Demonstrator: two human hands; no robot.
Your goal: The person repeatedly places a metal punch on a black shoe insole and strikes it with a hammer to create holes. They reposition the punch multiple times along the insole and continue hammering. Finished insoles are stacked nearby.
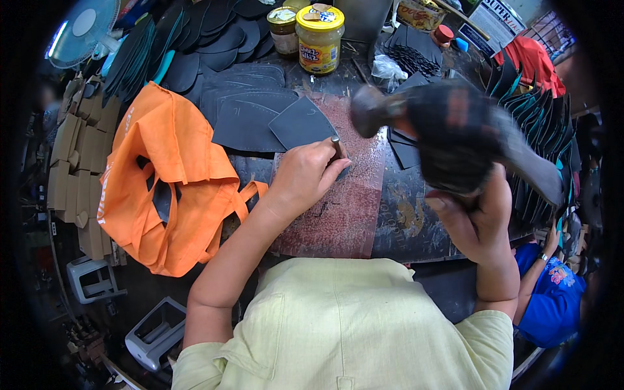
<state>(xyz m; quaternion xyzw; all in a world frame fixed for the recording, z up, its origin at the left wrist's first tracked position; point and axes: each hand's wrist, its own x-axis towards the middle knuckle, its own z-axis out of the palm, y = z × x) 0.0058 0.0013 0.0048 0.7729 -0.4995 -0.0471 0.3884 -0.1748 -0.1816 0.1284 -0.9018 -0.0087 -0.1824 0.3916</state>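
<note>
My left hand (302, 172) is closed around a short metal punch (336, 144), held upright above a worn reddish board (344, 224). Just beyond it lies a cut black leather piece (302, 123), overlapping a stack of similar black pieces (244, 123) to the left; the punch's lower tip is hidden by my fingers. Raised over the right of the table, my right hand (480, 218) grips a hammer (452, 130) with a dark wrapped handle and a rounded metal face pointing left. Motion blurs the hammer.
An orange cloth bag (172, 188) slumps at the table's left. Lidded jars (320, 42) stand at the back. Black sole-shaped pieces (221, 36) pile up far left, more stand in rows (536, 123) at right. Another person in blue (552, 299) is at lower right; grey stools (156, 331) stand lower left.
</note>
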